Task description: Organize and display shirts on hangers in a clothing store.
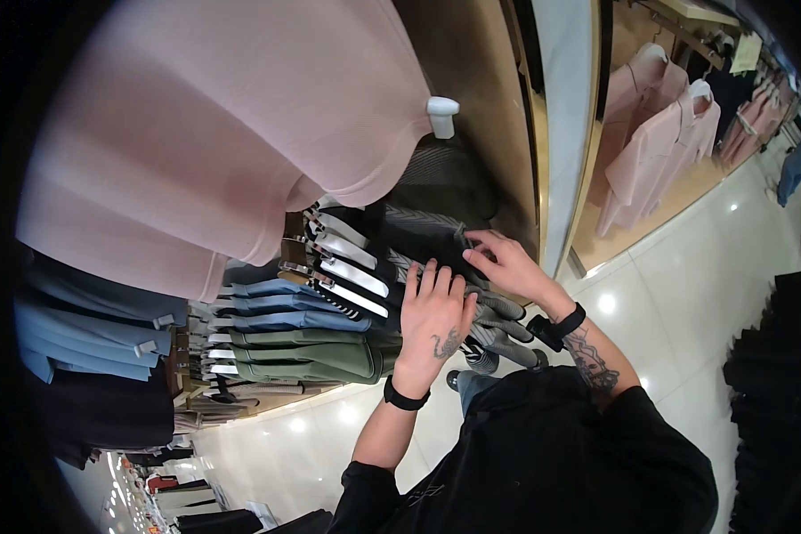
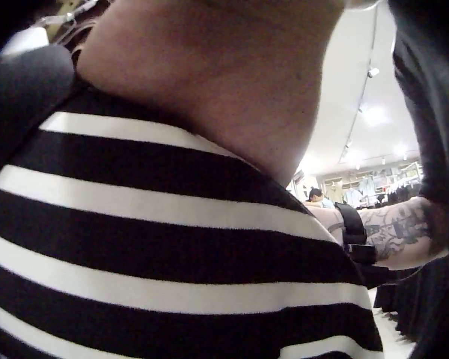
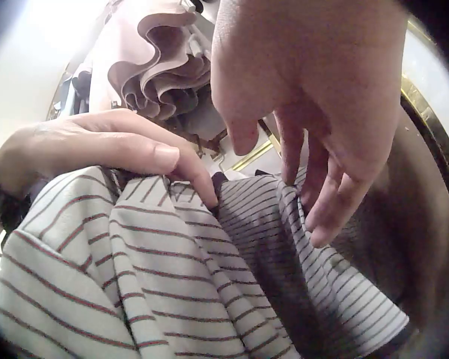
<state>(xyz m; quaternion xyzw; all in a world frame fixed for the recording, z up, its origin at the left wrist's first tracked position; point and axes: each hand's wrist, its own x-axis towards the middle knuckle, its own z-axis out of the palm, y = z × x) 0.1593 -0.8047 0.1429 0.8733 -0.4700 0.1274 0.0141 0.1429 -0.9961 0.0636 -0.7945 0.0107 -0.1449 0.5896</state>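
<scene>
Fingers, slightly apart on left hand, relaxed on right hand, touch striped garments, open floor beyond.

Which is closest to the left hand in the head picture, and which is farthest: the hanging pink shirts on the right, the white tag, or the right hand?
From the left hand:
1. Right hand, just to its right.
2. White tag, higher up, on the big pink top's edge.
3. Pink shirts, off to the right, past the divider.

Head view looks down, wrist views close
</scene>
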